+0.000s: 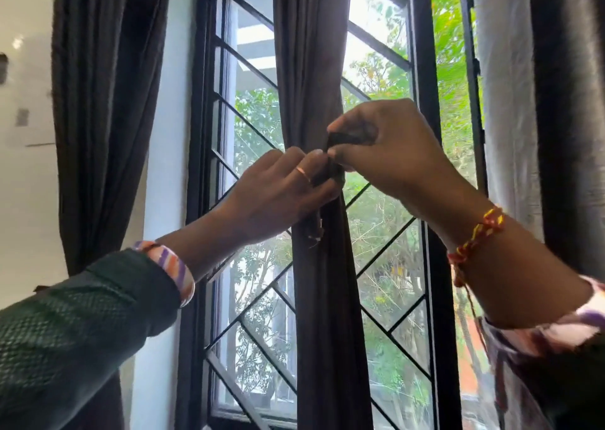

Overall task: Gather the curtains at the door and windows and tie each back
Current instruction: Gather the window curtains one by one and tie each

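Note:
A dark brown curtain point(311, 53) hangs gathered into a narrow bundle in front of the window's middle. At about mid-height a dark tie strip point(347, 140) goes round it. My left hand point(278, 197) grips the bundle and one end of the tie from the left; that end point(315, 231) dangles below my palm. My right hand point(383, 145) pinches the other end of the tie between thumb and fingers, just right of the bundle. The knot itself is hidden between my fingers.
A black window frame with a diagonal metal grille point(386, 243) stands behind the curtain. Another dark curtain point(104, 102) hangs at the left by the white wall. A dark curtain with a pale lining point(510, 102) hangs at the right edge.

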The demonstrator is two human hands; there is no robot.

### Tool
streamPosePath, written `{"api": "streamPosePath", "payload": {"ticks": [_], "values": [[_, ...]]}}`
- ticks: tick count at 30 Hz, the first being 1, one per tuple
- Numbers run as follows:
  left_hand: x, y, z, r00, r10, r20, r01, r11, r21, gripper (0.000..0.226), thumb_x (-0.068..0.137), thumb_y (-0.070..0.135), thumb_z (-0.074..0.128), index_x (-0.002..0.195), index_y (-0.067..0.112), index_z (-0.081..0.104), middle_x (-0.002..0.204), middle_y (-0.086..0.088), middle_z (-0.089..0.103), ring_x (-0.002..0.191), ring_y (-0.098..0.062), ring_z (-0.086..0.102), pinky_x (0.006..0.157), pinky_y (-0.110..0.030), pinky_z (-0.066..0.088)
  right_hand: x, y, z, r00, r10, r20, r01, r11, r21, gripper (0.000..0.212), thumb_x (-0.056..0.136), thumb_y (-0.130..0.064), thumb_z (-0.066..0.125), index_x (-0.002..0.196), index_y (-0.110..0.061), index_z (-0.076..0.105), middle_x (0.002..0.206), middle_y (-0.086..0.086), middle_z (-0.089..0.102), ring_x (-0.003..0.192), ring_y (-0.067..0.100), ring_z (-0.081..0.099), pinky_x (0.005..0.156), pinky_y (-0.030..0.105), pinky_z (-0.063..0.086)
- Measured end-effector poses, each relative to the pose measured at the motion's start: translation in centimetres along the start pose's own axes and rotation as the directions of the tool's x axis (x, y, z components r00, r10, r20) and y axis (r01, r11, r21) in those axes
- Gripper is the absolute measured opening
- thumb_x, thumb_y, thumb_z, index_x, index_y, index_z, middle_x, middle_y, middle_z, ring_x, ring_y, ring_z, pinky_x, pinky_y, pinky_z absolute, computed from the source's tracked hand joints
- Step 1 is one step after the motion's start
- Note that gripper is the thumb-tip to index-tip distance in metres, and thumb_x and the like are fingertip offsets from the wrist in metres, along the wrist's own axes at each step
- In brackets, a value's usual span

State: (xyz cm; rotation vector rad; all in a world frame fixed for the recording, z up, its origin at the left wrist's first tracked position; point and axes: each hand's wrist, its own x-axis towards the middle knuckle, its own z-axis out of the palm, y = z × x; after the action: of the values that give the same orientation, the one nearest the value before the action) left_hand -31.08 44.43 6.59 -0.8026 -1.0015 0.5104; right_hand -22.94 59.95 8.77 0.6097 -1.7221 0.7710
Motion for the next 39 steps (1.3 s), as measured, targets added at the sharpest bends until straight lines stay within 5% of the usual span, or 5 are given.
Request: {"api": "streamPosePath", "payload": {"ticks": [7, 15, 23, 31, 39], "values": [[-0.8, -1.2, -0.7, 0.985, 0.070, 0.155, -0.095, 0.983, 0.155, 0.029, 0.090, 0.000, 0.037, 0.114, 0.004, 0.053, 0.101, -0.015, 0.069, 0.058, -0.019, 0.058, 0.047, -0.024, 0.035, 2.0, -2.4, 2.6, 1.000, 0.002, 0.001, -0.002, 1.000, -0.023, 0.020, 0.064, -0.014, 0.074, 0.073, -0.026, 0.061, 0.087, 0.002, 0.069, 0.085, 0.022, 0.067, 0.078, 0.037, 0.056], [-1.1, -2.1, -0.8, 0.995, -0.071, -0.069, 0.091, 0.934, 0.347, 0.013, 0.087, 0.008, 0.049, 0.088, 0.016, 0.059, 0.086, 0.002, 0.070, 0.091, -0.018, 0.056, 0.074, -0.032, 0.031, -1.8, -3.5, 4.4, 0.997, 0.070, -0.026, -0.069, 0.997, 0.034, 0.015, 0.091, -0.037, 0.051, 0.100, -0.026, 0.056, 0.088, -0.011, 0.058, 0.085, 0.010, 0.057, 0.073, 0.027, 0.048], [-0.9, -1.7, -2.3, 0.798, -0.382, 0.466, 0.451, 0.891, -0.042, 0.032, 0.088, 0.026, 0.056, 0.110, 0.012, 0.039, 0.091, -0.011, 0.064, 0.078, -0.034, 0.063, 0.051, -0.036, 0.043, -5.0, -0.9, 5.3, 0.971, 0.203, 0.126, -0.212, 0.975, 0.060, 0.032, 0.079, -0.017, 0.067, 0.107, -0.027, 0.056, 0.074, -0.005, 0.063, 0.068, 0.016, 0.065, 0.070, 0.039, 0.057], [-0.4, -1.4, -2.8, 0.731, -0.523, 0.438, 0.612, 0.786, -0.082, 0.026, 0.087, 0.037, 0.049, 0.092, 0.012, 0.048, 0.084, -0.011, 0.061, 0.078, -0.036, 0.058, 0.060, -0.035, 0.036, -2.6, -1.8, 3.3, 0.991, -0.123, 0.052, 0.131, 0.830, -0.542, 0.026, 0.086, -0.016, 0.051, 0.101, -0.021, 0.071, 0.101, 0.007, 0.066, 0.094, 0.032, 0.062, 0.079, 0.033, 0.048], [0.2, -0.6, -3.3, 0.824, -0.530, 0.199, 0.564, 0.799, -0.208, 0.032, 0.081, 0.020, 0.050, 0.107, 0.001, 0.052, 0.089, -0.020, 0.062, 0.074, -0.037, 0.060, 0.048, -0.042, 0.050, 0.9, -1.2, 4.9, 0.969, -0.165, -0.182, 0.149, 0.984, -0.102, 0.026, 0.071, -0.006, 0.060, 0.086, -0.017, 0.078, 0.082, 0.003, 0.073, 0.074, 0.009, 0.066, 0.073, 0.012, 0.048]]}}
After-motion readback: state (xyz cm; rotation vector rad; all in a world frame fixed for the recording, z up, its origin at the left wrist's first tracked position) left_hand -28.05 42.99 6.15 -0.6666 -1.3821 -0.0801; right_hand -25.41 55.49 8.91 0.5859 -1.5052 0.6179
